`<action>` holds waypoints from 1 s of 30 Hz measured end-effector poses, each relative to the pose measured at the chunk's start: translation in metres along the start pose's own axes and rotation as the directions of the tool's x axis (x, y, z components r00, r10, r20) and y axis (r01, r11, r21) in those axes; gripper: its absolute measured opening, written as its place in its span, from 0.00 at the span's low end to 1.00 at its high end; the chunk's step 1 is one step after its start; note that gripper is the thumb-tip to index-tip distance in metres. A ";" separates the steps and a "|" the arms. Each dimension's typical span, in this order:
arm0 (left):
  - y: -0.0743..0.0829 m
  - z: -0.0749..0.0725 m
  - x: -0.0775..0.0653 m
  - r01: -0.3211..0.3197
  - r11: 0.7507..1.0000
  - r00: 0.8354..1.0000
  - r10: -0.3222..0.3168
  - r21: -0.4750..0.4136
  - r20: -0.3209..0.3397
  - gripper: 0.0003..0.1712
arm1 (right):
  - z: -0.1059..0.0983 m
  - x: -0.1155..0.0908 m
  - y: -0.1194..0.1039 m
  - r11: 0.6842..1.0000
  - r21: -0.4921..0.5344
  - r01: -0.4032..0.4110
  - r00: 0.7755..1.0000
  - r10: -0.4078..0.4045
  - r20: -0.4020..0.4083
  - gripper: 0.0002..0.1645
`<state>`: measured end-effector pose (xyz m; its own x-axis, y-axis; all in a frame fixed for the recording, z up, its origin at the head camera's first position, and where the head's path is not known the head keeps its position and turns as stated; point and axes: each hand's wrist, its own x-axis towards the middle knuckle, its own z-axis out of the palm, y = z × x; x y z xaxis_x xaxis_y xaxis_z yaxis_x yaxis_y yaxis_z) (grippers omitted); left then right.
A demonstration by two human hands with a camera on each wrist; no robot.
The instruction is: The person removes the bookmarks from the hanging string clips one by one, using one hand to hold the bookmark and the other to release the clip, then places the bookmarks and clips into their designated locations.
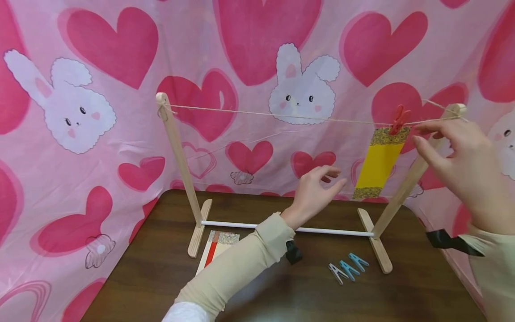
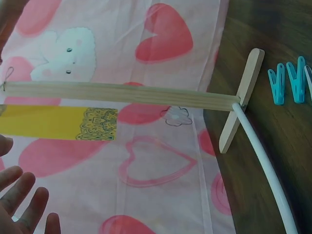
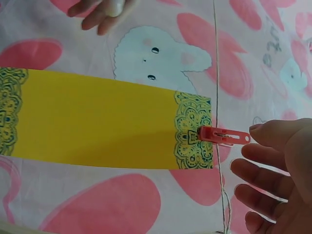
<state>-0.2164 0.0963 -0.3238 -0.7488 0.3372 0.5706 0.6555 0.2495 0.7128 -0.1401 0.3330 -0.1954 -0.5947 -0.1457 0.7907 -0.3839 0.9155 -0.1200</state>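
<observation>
A yellow card (image 1: 380, 165) with dark lace-patterned ends hangs from the string (image 1: 257, 112), held there by a red clothespin (image 1: 399, 120). My right hand (image 1: 468, 163) is just right of the clothespin, fingers spread and loosely bent; in the right wrist view the thumb tip (image 3: 258, 130) is right by the pin's handle end, and whether it touches cannot be told. To the left of the card, my left hand (image 1: 315, 192) hovers with relaxed fingers and nothing in them. The left wrist view shows its fingers (image 2: 34, 204) apart below the card's lower end.
Two wooden posts (image 1: 179, 165) on flat feet carry the string, joined low down by a white rod (image 1: 322, 230). Blue clothespins (image 1: 349, 270) and a whitish one (image 1: 337, 273) lie on the brown table (image 1: 132, 268). Patterned cards (image 1: 219, 243) lie partly under the left sleeve.
</observation>
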 end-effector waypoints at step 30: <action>0.000 0.044 0.027 0.118 0.990 0.992 -0.114 -0.073 0.054 0.14 | 0.006 0.035 0.012 0.980 0.091 -0.175 0.968 0.154 0.199 0.29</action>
<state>-0.2319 0.1458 -0.3263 -0.8125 0.3548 0.4626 0.5535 0.2203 0.8032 -0.1700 0.3365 -0.1730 -0.7754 -0.0749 0.6270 -0.3369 0.8889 -0.3105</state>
